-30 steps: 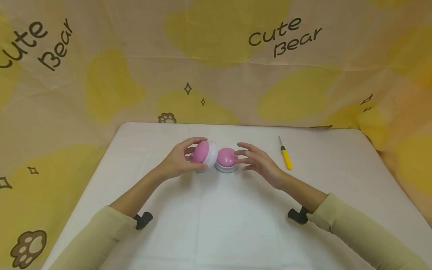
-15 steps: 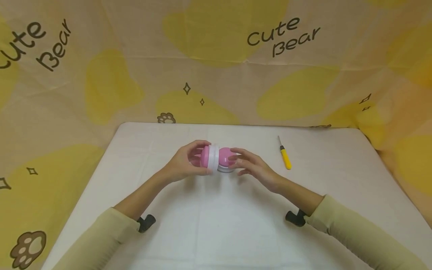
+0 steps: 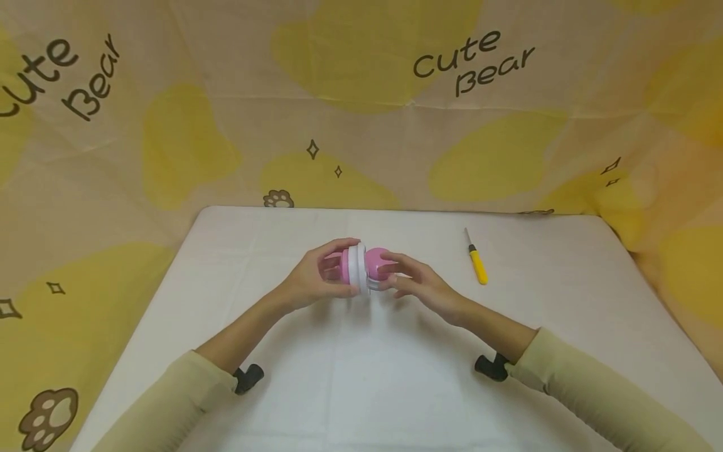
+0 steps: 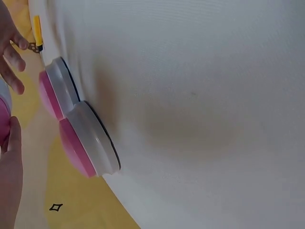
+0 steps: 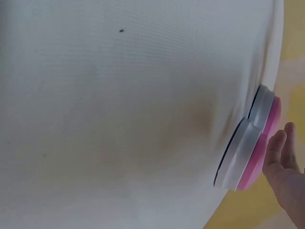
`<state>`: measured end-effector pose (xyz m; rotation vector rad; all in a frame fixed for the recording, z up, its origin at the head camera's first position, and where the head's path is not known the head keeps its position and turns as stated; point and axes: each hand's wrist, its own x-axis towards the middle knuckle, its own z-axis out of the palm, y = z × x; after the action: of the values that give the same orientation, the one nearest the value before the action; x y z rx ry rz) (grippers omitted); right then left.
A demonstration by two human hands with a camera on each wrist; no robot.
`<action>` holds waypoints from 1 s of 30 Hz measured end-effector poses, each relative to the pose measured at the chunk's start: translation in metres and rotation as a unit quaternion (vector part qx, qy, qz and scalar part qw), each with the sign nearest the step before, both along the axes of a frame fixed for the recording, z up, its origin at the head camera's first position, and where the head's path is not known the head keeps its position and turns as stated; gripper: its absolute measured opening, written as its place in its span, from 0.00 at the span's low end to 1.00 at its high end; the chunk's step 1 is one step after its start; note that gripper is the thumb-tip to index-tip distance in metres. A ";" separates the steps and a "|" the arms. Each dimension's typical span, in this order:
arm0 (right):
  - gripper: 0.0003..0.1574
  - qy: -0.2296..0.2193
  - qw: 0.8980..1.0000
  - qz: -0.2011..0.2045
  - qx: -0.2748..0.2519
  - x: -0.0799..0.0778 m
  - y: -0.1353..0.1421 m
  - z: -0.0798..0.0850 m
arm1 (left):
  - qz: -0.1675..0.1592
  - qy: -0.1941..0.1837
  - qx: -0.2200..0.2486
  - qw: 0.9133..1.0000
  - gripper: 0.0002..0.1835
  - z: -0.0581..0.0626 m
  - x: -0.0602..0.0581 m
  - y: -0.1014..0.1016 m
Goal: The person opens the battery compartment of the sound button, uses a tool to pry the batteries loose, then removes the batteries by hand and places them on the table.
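Observation:
My left hand (image 3: 313,276) holds a pink-domed white push button (image 3: 357,269) between thumb and fingers. It is turned on its side, dome toward the palm and base facing right. Only a sliver of it shows in the left wrist view. Two similar buttons stand dome-up on the table, side by side: the right-hand button (image 4: 59,90) and the left-hand button (image 4: 90,143). In the head view the left-hand one is mostly hidden behind my left hand. My right hand (image 3: 435,289) has its fingers extended beside the right-hand button's dome; whether they touch it I cannot tell.
A screwdriver (image 3: 477,263) with a yellow handle lies to the right on the white table (image 3: 395,389). Behind and beside the table hangs a yellow-patterned cloth (image 3: 361,125). Black wrist mounts (image 3: 248,378) stick out below both sleeves.
My left hand has moved slightly right and turned the held button so its base faces right. My right hand has moved left, its fingers now in front of the right-hand button.

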<state>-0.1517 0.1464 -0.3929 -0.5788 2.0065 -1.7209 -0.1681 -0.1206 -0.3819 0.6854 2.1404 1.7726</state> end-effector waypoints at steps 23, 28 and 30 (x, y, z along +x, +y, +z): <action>0.37 0.006 1.000 0.000 -0.002 0.003 -0.005 -0.004 | -0.008 -0.017 0.010 1.000 0.40 -0.015 0.009 0.007; 0.37 0.000 1.000 -0.004 0.010 0.003 -0.004 -0.007 | -0.033 -0.020 -0.013 0.999 0.47 -0.019 0.011 0.010; 0.37 0.003 1.000 -0.004 0.017 0.002 -0.003 -0.009 | -0.043 -0.015 -0.029 0.999 0.48 -0.020 0.012 0.011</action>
<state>-0.1493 0.1430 -0.4017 -0.5649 2.0400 -1.6893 -0.1561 -0.1097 -0.4022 0.7198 2.1010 1.6600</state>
